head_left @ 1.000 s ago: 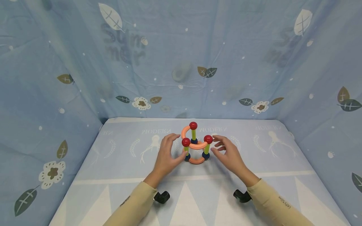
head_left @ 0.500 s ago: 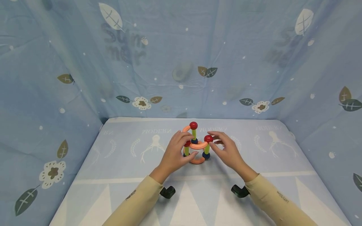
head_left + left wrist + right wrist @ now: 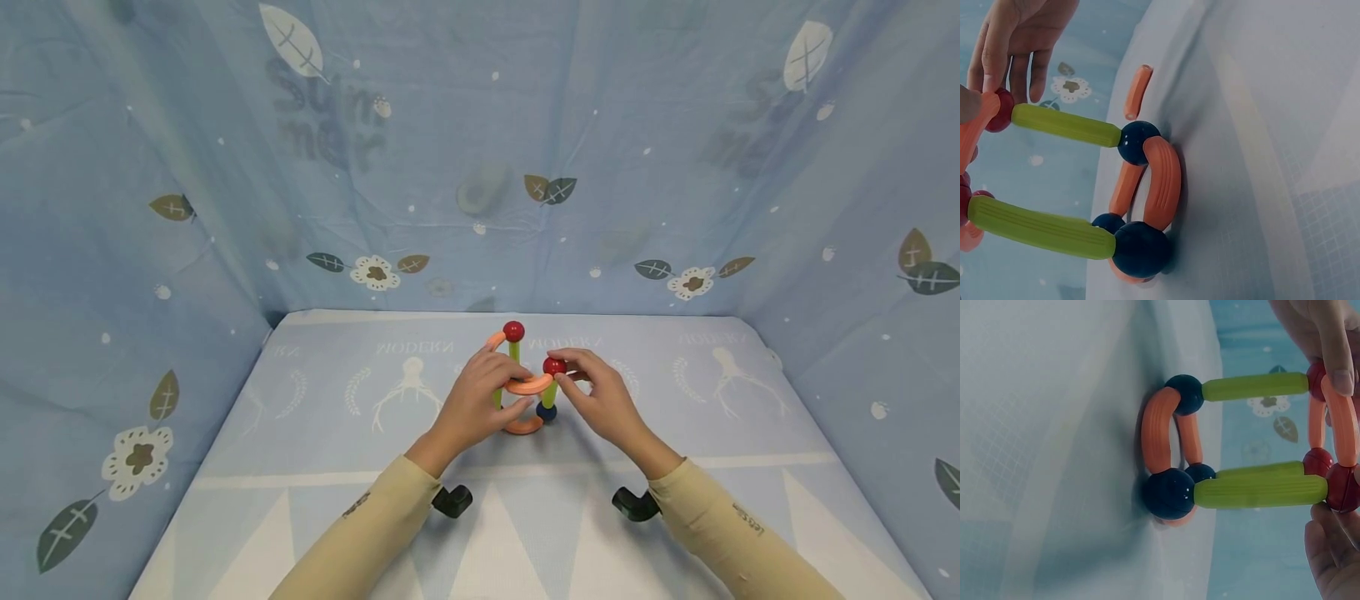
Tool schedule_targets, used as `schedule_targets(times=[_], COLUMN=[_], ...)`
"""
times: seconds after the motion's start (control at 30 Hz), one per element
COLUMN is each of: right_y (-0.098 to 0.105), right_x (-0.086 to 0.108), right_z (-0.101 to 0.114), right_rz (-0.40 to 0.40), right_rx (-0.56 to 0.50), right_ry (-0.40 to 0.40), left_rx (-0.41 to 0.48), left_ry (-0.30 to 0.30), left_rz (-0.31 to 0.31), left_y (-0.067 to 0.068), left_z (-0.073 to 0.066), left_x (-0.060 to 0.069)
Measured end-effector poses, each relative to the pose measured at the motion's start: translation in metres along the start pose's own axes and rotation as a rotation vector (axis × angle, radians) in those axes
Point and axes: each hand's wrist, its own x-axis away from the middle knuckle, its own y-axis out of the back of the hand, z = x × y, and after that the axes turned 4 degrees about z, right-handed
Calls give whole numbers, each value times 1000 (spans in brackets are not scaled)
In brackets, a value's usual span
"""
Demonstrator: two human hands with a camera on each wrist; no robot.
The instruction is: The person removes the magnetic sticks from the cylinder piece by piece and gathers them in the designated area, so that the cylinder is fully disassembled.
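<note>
A ball-and-stick construction toy stands upright on the table, its green sticks (image 3: 1260,490) rising from dark blue balls (image 3: 1141,249) to red balls. Curved orange sticks (image 3: 1159,431) link the balls at the base and the top. My left hand (image 3: 480,400) grips the front-left top corner; its red ball is hidden by the fingers in the head view. In the right wrist view its thumb (image 3: 1339,378) lies on that ball and the orange stick's end. My right hand (image 3: 603,404) pinches the front-right red ball (image 3: 554,367) between thumb and fingers.
Past the toy in the left wrist view, a separate orange stick (image 3: 1139,92) lies on the patterned table cover (image 3: 315,433). Blue printed curtains (image 3: 480,150) rise behind and at both sides. Black wrist-worn devices (image 3: 452,502) hang below the sleeves.
My left hand has moved right, from beside the toy onto its front-left top corner. My right hand has closed in on the front-right red ball. The toy has barely shifted.
</note>
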Motion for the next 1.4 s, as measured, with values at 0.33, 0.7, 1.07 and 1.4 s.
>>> schedule_targets(times=[0.33,0.7,1.07,1.4], right_y=[2,2,3,2], right_x=[-1,0,0,-1], right_z=[-1,1,0,0], right_rz=[5,9,7,5], right_rx=[15,15,16,17], right_ry=[-25,-40,-52,-44], left_rx=[-35,-38,-68,-71], left_ry=[-19,-30,-70,-22], left_rz=[0,-20,-11,32], left_y=[-3,-4,-4,-3], left_z=[1,1,2,2], left_x=[-3,-4,-4,-3])
